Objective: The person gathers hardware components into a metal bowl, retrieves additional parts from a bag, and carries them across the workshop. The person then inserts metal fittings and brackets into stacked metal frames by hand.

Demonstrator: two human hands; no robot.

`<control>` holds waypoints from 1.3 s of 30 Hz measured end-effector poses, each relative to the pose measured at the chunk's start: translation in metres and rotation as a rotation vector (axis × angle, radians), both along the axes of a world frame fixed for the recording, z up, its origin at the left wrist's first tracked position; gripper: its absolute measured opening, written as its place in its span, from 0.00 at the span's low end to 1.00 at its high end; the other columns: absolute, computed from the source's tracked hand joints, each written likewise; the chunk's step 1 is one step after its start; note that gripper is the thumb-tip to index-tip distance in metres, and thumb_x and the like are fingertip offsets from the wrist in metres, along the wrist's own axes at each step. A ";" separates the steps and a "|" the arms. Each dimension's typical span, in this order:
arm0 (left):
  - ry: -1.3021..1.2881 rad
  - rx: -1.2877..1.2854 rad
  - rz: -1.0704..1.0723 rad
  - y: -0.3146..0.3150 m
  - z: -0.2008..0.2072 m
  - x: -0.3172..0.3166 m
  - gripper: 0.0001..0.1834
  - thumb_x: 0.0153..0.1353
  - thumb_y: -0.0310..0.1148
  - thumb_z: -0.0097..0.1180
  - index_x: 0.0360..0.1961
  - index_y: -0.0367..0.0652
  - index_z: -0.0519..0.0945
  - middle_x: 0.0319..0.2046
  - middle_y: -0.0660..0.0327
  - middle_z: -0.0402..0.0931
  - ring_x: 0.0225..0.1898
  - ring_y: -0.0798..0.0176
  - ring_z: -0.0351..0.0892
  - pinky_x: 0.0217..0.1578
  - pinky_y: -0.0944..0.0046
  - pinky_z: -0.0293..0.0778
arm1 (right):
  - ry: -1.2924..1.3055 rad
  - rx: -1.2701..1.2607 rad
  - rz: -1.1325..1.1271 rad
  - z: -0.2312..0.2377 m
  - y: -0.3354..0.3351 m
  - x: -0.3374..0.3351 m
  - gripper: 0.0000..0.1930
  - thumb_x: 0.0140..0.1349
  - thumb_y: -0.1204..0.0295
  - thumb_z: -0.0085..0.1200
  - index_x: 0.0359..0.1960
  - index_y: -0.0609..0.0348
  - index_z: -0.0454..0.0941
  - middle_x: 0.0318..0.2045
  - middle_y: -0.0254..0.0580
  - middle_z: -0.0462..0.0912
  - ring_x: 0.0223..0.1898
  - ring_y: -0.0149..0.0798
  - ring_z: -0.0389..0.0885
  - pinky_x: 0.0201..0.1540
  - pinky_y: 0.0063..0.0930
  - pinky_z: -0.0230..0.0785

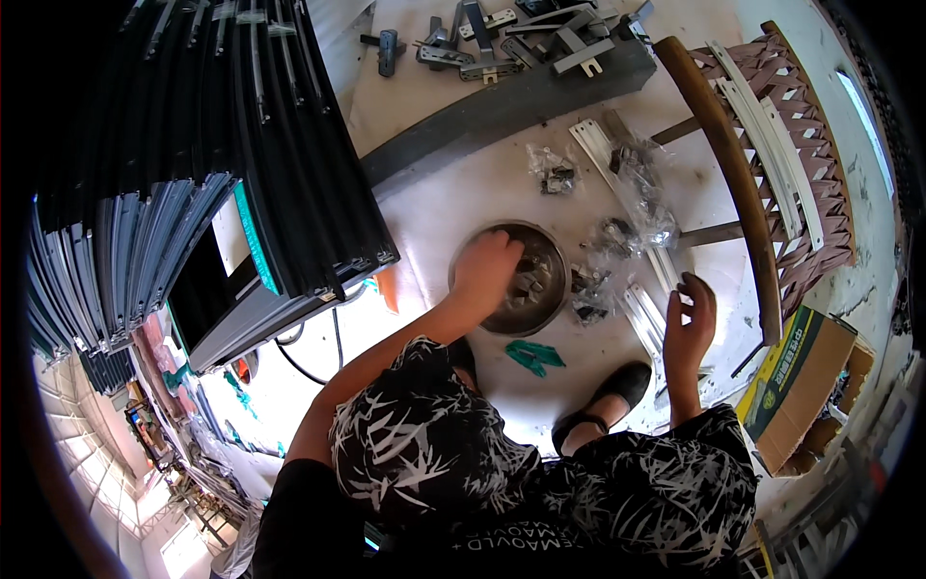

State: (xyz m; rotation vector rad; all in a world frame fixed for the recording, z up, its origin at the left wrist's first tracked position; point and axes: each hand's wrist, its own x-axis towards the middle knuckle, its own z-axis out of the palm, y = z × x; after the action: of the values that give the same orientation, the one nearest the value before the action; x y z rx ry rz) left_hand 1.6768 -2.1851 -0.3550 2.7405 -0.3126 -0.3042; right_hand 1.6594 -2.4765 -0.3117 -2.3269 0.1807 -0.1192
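Observation:
A round metal bowl stands on the floor before me, with small metal pieces inside. My left hand reaches over its left rim, the fingers bent down into it; whatever they pinch is hidden. Off to the right, my right hand hovers beside pale metal strips, thumb and fingers loosely curved and apart. A dark patch shows at its fingertips, too small to make out. Clear plastic bags of small dark parts lie between bowl and strips.
Black frame profiles are stacked at left. Behind the bowl runs a grey bar, with metal latch-like fittings beyond. A woven chair lies at right, near a cardboard box. Green scraps lie near my shoe.

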 end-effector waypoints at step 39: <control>1.196 -1.665 0.358 0.039 0.053 0.016 0.17 0.48 0.25 0.58 0.40 0.43 0.69 0.38 0.60 0.71 0.42 0.61 0.74 0.38 0.65 0.76 | 0.016 0.200 0.443 0.012 0.082 0.000 0.07 0.49 0.78 0.54 0.32 0.59 0.76 0.32 0.44 0.77 0.31 0.47 0.76 0.32 0.34 0.69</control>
State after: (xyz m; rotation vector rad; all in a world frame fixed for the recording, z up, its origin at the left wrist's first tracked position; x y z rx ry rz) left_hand 1.6928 -2.1463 -0.3018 0.6959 0.2200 -0.9162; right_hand 1.6594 -2.3942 -0.3000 -2.1136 -0.3034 0.1331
